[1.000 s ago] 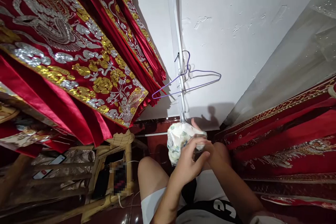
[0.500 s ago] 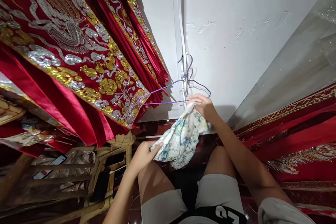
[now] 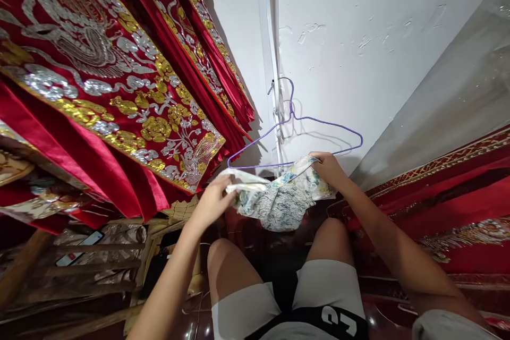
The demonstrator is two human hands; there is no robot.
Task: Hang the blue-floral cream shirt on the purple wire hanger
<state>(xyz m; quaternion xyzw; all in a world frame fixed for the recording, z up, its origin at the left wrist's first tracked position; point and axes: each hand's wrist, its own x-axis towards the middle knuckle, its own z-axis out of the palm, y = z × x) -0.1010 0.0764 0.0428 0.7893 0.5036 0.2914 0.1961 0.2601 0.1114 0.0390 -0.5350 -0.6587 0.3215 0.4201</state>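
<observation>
Since half a second earlier, raised the left hand (image 3: 215, 199) and turned the flowered cloth (image 3: 285, 207) from a steep slant to nearly level; seemingly got it wider open. Pinched opposite ends in the closed fingers (image 3: 321, 156) of left hand and right hand (image 3: 330, 169). Held the cloth just below the purple hanger (image 3: 292, 112), stretched left to right along its long axis, slightly higher at the right.

Fingers (image 3: 322, 159) holding floral cloth (image 3: 283, 208) — purple hanger (image 3: 292, 113), wall (image 3: 338, 64)

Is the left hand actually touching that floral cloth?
Touching. The head view shows it: the left hand has a white fold of the floral cloth caught in its grip.
</observation>
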